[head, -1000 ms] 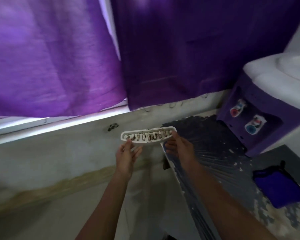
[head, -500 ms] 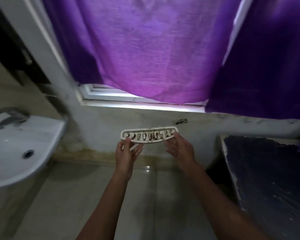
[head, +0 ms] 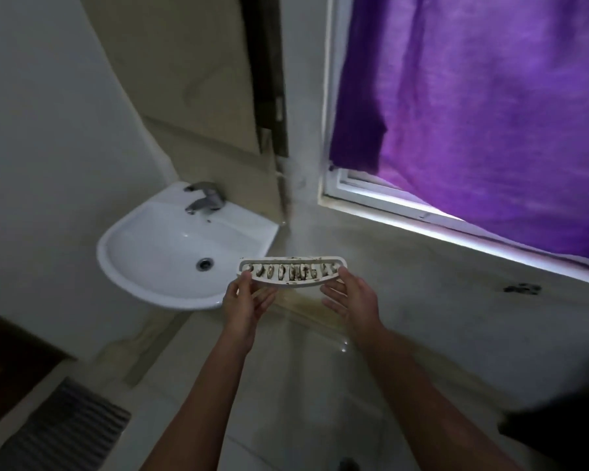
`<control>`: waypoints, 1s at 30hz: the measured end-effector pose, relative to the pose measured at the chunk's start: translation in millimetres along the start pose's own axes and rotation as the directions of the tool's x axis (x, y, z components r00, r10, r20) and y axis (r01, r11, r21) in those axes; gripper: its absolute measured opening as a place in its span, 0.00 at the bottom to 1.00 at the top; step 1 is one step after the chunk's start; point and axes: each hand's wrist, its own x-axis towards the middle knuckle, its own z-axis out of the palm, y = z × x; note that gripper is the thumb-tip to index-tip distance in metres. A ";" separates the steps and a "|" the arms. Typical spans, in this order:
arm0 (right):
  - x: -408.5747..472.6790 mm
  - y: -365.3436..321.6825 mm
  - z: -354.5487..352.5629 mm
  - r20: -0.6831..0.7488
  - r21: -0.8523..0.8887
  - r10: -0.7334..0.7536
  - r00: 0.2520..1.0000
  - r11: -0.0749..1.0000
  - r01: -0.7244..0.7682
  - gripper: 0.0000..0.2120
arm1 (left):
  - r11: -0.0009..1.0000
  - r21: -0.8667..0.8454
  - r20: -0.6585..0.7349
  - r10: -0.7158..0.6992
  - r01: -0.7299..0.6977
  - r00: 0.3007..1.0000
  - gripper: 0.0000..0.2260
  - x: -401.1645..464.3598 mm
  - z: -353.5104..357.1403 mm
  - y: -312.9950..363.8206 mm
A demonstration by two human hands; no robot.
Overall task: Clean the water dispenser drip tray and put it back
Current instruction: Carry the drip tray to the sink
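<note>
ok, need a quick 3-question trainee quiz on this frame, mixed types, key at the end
1. True or false: the drip tray is already clean.
2. Where is the sink relative to the tray? A) ahead, to the left B) ahead, to the right C) out of view
3. Fill in: the left hand and right hand each hold one ____ of the tray.

Key
1. False: brown grime fills its slots.
2. A; the faucet shows no running water.
3. end

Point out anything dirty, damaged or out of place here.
The drip tray, held by its ends in the left hand and right hand, has brown grime in its slots. A yellowish stain runs along the wall base below it.
</note>
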 end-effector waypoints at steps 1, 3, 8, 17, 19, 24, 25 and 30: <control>5.0 6.8 15.0 0.014 -0.010 0.007 1.000 1.000 -0.007 0.08 | 1.000 -0.007 -0.026 0.007 -0.008 1.000 0.12 7.2 -10.7 8.8; 17.3 20.0 43.4 0.038 -0.027 0.027 0.999 0.999 -0.026 0.09 | 1.000 -0.018 -0.079 0.019 -0.020 0.997 0.12 23.6 -30.6 23.5; 53.0 48.3 108.4 0.087 -0.073 0.051 0.995 0.996 -0.044 0.09 | 0.999 0.018 -0.158 0.032 -0.030 0.987 0.16 77.6 -74.1 51.2; 125.3 81.1 205.0 0.090 -0.075 0.100 0.991 0.993 -0.093 0.15 | 1.000 0.023 -0.195 -0.005 0.010 0.981 0.19 178.5 -117.0 97.8; 134.7 85.9 222.5 0.086 -0.069 0.121 0.989 0.991 -0.115 0.16 | 0.999 0.030 -0.197 -0.010 0.016 0.980 0.18 195.1 -124.4 107.5; 151.1 95.3 258.7 0.080 -0.070 0.133 0.988 0.989 -0.127 0.13 | 0.999 0.021 -0.192 -0.037 0.042 0.981 0.18 235.3 -143.6 125.4; 154.6 97.3 264.6 0.071 -0.071 0.130 0.989 0.990 -0.125 0.12 | 0.999 0.018 -0.185 -0.045 0.049 0.982 0.18 242.9 -146.4 128.3; 169.8 113.3 293.3 -0.002 -0.065 0.125 0.992 0.990 -0.125 0.13 | 0.996 0.044 -0.133 -0.073 0.080 0.988 0.16 284.2 -160.8 140.2</control>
